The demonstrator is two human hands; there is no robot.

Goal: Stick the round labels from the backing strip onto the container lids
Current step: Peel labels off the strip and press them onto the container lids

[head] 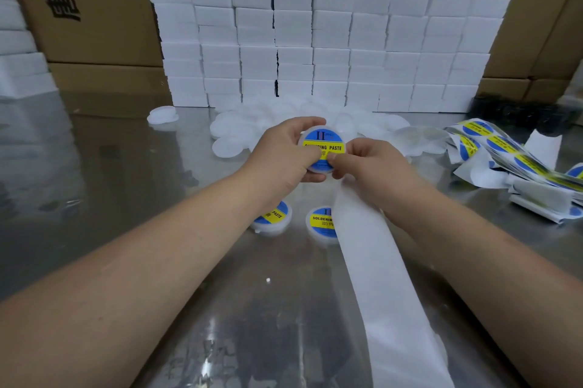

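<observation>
Head view, looking down at both hands over a shiny metal tabletop [126,182]. The left hand [284,151] grips a round white lid [317,168] off the surface, fingers [310,122] curled over its far rim and the thumb on the near-left part of its face. The right hand [375,169] is curled in close too, thumb tip pressing on the lower right of the label [325,136] already sitting on that lid.

A white strip [378,277] comes out from under the right hand, so it seems to be held in there, but I can't see which fingers have it. Its long axis runs from the hands down toward the camera, slanting a bit right, and this stretch is bare.

The label faces the camera, with its yellow "SOLDERING PASTE" band about level and the blue top pointing away.

Two labelled lids [274,218] [321,223] lie flat below the hands, side by side but apart; the strip crosses the right one's edge. Whether anything is under any lid, no idea.

Behind the hands is a heap of blank lids [233,132], with a stray one [162,114] off to the left. A tangle of label roll [504,154] sits at the right. Stacked white blocks [315,40] and cartons [94,8] fill the back.
</observation>
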